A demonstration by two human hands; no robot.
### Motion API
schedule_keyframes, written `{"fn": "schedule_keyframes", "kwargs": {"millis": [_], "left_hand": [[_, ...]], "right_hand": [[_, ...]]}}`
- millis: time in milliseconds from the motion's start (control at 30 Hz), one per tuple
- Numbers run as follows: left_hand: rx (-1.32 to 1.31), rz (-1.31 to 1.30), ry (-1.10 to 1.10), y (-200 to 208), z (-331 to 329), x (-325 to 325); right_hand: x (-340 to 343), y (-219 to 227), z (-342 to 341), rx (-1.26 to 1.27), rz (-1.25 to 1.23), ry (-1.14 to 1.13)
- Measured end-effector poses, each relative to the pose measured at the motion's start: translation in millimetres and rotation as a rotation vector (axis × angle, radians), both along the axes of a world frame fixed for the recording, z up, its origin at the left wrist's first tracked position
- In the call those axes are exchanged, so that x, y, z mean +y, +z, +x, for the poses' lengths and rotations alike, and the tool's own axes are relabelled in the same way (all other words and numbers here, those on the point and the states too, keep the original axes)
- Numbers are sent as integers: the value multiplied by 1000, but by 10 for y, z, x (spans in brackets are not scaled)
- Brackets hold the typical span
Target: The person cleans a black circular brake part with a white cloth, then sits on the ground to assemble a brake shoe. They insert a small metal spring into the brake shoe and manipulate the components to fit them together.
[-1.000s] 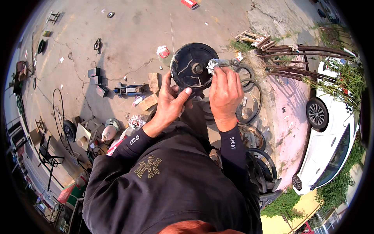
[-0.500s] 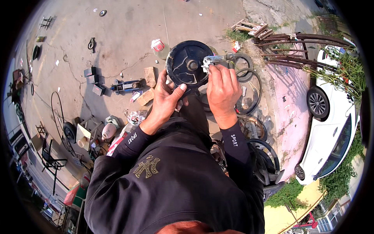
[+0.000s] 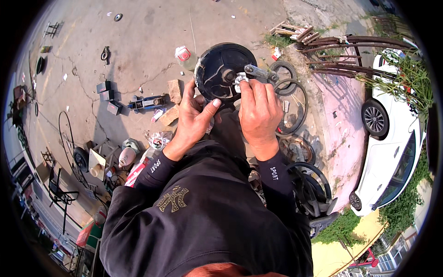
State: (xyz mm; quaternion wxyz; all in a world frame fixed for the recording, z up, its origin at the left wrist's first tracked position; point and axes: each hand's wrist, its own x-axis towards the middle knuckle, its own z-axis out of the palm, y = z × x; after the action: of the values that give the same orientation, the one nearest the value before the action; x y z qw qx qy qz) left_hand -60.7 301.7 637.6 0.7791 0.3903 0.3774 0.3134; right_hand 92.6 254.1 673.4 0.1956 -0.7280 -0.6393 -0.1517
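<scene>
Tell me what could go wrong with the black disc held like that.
The left hand grips the black disc near its lower-left edge, so it might tip if the right hand presses.
That hand's knuckles sit close to the metal lever and might knock it.
The crumpled white wad could snag or shed bits beside the central hub.

White car [image 3: 392,143] at right, two bricks [image 3: 175,91] beside a blue metal tool [image 3: 146,102], dark boxes [image 3: 106,95] farther left.

The disc [image 3: 213,64] is black, the wad [image 3: 239,82] white, the lever [image 3: 259,72] grey.
</scene>
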Motion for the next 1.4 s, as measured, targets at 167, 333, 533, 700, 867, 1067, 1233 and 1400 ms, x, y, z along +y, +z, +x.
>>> {"fn": "schedule_keyframes", "kwargs": {"millis": [167, 333, 533, 700, 867, 1067, 1233, 1400], "left_hand": [[20, 46, -22, -23, -49, -78], [-48, -131, -30, -198, -115, -91], [-83, -189, -70, -181, -144, -136], [-114, -162, -77, -160, -153, -143], [-48, -127, -94, -184, -189, -158], [22, -115, -165, -158, -252, -232], [-29, -153, -211, -82, -214, -184], [-15, -108, -84, -114, -222, -205]], "right_hand": [[-69, -30, -15, 43, -34, 40], [-343, -137, -66, 174, 46, 12], [-229, 142, 161, 205, 98, -11], [-343, -20, -16, -107, -129, 69], [-451, -106, -105, 80, -165, 119], [-145, 170, 210, 85, -55, 74], [81, -22, 21, 220, -99, 164], [28, 79, 109, 143, -100, 39]]}}
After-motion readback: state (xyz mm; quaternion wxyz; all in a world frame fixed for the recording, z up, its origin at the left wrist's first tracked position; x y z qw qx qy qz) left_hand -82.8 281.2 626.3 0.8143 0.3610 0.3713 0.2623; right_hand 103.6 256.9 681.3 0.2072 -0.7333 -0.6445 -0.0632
